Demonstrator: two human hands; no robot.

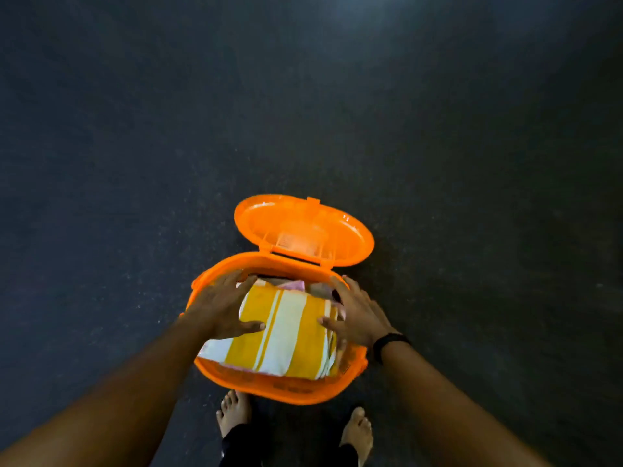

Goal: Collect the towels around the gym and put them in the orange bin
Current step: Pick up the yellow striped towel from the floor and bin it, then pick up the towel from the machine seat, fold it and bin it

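With the lid back, my left hand (222,310) and right hand (354,318) press, fingers spread, opposite ends of the striped towel (286,335) atop the orange bin (286,389).

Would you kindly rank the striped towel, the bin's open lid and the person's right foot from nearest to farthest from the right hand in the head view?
1. Striped towel: under the right hand, inside the orange bin.
2. Open lid: beyond the hand, hinged at the bin's far side.
3. Right foot: on the floor, on the bin's near side.
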